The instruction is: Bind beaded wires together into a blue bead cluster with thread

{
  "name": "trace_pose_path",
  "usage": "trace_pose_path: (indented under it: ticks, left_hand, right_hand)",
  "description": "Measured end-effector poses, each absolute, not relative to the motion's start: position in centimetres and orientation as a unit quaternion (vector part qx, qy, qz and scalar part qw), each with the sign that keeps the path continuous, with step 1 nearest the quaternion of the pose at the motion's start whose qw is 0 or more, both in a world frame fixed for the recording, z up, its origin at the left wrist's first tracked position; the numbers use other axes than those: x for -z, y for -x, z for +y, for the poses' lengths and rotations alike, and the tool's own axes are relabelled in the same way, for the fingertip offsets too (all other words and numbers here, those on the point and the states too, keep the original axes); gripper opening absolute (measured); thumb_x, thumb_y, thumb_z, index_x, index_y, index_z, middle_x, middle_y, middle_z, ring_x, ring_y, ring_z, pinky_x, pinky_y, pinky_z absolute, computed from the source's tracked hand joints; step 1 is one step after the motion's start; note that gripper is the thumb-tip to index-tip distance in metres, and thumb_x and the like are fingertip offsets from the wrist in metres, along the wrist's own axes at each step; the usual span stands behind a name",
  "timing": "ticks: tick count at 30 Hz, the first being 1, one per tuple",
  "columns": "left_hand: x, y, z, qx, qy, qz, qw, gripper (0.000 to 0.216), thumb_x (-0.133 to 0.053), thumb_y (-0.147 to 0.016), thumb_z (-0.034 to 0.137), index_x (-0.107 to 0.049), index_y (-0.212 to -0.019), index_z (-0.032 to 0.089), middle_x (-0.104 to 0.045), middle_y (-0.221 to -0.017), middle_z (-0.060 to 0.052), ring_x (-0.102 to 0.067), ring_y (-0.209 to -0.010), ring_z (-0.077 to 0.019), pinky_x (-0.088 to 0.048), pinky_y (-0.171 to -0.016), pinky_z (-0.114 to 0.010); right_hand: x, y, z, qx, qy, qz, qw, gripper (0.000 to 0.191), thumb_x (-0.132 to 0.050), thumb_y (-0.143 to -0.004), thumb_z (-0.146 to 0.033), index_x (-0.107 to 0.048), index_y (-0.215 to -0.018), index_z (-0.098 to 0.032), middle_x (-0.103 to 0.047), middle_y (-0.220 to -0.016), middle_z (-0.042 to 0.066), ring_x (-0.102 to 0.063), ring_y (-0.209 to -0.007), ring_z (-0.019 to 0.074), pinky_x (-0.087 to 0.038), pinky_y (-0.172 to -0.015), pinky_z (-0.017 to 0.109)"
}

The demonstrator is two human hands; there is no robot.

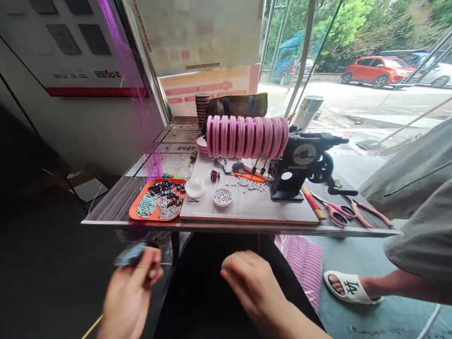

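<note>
Low in front of the table edge, my left hand (132, 282) is closed around a small blue-grey object (130, 255), too smeared by motion to name. A thin pale strand juts from its fingers towards the right. My right hand (252, 282) hovers above my dark-clad lap, fingers curled and pressed together; whatever they may hold is hidden. Both hands are apart from the table. Nearest on the tabletop are an orange tray (132, 212) of small black, turquoise and silvery parts, and a white bowl (222, 205) with silvery beads.
A black hand-cranked winding machine (300, 160) carries a row of pink spools (247, 136). Scissors (339, 214) and pliers (362, 216) lie at the right edge. Wrapped pink spools (305, 268) rest below. Someone's slippered foot (349, 287) is at right.
</note>
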State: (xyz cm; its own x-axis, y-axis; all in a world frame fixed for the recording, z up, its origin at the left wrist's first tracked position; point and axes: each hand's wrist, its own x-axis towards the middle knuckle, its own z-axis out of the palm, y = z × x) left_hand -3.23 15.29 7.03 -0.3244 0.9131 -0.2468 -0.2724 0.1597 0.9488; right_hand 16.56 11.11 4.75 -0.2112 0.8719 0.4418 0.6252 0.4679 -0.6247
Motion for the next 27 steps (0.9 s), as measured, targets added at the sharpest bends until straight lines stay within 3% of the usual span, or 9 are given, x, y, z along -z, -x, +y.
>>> trace_pose_path:
  ticks: [4,8,13,21,24,27]
  left_hand:
    - [-6.4,0.2,14.4,-0.458,-0.293,0.543,0.64,0.035,-0.08,-0.054,0.042,-0.062,-0.065,0.014,-0.048,-0.05,0.005,-0.03,-0.044,-0.0036,-0.026,-0.039,-0.014]
    - [-5.5,-1.7,13.6,-0.437,-0.255,0.515,0.692,0.032,-0.078,-0.06,0.038,-0.066,-0.079,0.016,-0.047,-0.051,0.005,-0.035,-0.051,-0.0062,-0.034,-0.048,-0.016]
    - [-5.2,-1.4,13.2,-0.425,-0.224,0.476,0.736,0.023,-0.072,-0.066,0.028,-0.062,-0.083,0.015,-0.05,-0.054,0.003,-0.037,-0.052,-0.0069,-0.033,-0.05,-0.017]
    - [-4.9,-1.1,11.9,-0.442,-0.215,0.483,0.725,0.021,-0.07,-0.067,0.025,-0.058,-0.08,0.014,-0.057,-0.056,0.001,-0.044,-0.056,-0.0088,-0.036,-0.056,-0.019]
    - [-4.9,-1.1,11.8,-0.427,-0.22,0.478,0.736,0.023,-0.069,-0.068,0.025,-0.058,-0.085,0.014,-0.058,-0.059,0.0,-0.046,-0.058,-0.0093,-0.036,-0.059,-0.02]
    - [-4.8,-1.0,11.8,-0.415,-0.234,0.477,0.739,0.022,-0.067,-0.069,0.024,-0.057,-0.086,0.014,-0.059,-0.061,0.0,-0.044,-0.058,-0.0089,-0.035,-0.059,-0.02]
  right_hand:
    - [-5.6,-18.9,12.2,-0.218,0.529,-0.654,0.495,0.013,-0.045,-0.09,-0.022,-0.056,-0.084,-0.02,-0.06,-0.075,0.001,-0.057,-0.069,0.012,-0.043,-0.064,0.021]
    - [-5.9,-20.3,12.5,-0.206,0.564,-0.583,0.547,0.013,-0.047,-0.089,-0.024,-0.056,-0.08,-0.02,-0.058,-0.068,-0.002,-0.054,-0.061,0.0115,-0.043,-0.057,0.02]
    - [-5.1,-18.7,11.3,-0.196,0.512,-0.686,0.478,0.012,-0.045,-0.089,-0.017,-0.055,-0.085,-0.022,-0.06,-0.076,-0.001,-0.056,-0.07,0.0127,-0.043,-0.065,0.023]
    - [-3.6,-15.7,10.3,-0.189,0.446,-0.769,0.417,0.018,-0.038,-0.088,-0.01,-0.049,-0.08,-0.021,-0.056,-0.07,-0.001,-0.051,-0.068,0.0142,-0.041,-0.069,0.028]
    - [-3.5,-15.6,10.3,-0.232,0.446,-0.755,0.42,0.018,-0.038,-0.089,-0.013,-0.049,-0.077,-0.021,-0.055,-0.07,-0.001,-0.051,-0.07,0.0145,-0.041,-0.071,0.028]
    - [-3.4,-15.7,10.2,-0.353,0.469,-0.678,0.443,0.021,-0.039,-0.091,-0.022,-0.052,-0.074,-0.021,-0.055,-0.069,0.0,-0.051,-0.068,0.0141,-0.042,-0.066,0.026]
